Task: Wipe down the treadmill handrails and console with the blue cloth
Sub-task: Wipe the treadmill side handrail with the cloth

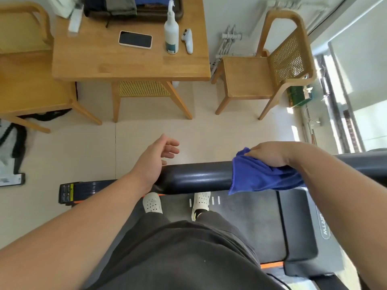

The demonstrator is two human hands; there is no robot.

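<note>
A dark padded handrail (196,176) of the treadmill runs across the middle of the view. The blue cloth (257,174) is draped over the rail right of centre. My right hand (270,153) lies on top of the cloth and grips it against the rail. My left hand (156,158) hovers at the rail's left end with its fingers loosely spread and holds nothing. Below the rail lies the black treadmill belt (251,214), with my two white shoes on it. The console is not in view.
A wooden table (104,59) stands beyond the rail, carrying a phone (135,39), a white spray bottle (171,32) and a white controller (187,40). Wooden chairs flank it at left (27,80) and right (270,68). A window wall (356,70) runs along the right.
</note>
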